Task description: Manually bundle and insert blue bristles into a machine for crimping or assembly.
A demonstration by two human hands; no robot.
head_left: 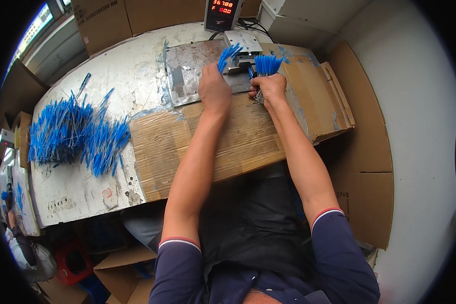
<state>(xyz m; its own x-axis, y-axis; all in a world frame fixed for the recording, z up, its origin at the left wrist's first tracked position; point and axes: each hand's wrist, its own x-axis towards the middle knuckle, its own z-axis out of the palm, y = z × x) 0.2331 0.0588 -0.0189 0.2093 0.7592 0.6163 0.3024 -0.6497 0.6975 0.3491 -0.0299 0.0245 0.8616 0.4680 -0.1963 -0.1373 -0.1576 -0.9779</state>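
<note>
"Over the metal plate (pixel 187 55), a left hand (pixel 215 90) is curled around a small bunch of blue-tipped wires (pixel 229 54); at the plate's right end, the right hand (pixel 273 87) clasps a thicker bundle (pixel 267 63), blue ends up."

"Any fingers spread?"

"None that show. The right fingertips sit pressed in near the metal fixture (pixel 245 60) at the plate's right end; whether they pinch a single wire, I cannot tell. The left hand is blurred, its fingertips hidden."

"And the rest?"

"Left of the plate, a tangled heap (pixel 58 131) lies on the table (pixel 137 61)."

"How would they handle?"

"Light, I judge: thin, springy stems, easily bent singly, stiffer when gathered. The blue ends look smooth and may slide, so a loose grip could shed a few."

"Best hold?"

"Around the bunch just below the blue, snug but not crushing. Single wires probably want a fingertip pinch on the bare stem; heaped ones are likely to snag."
</note>
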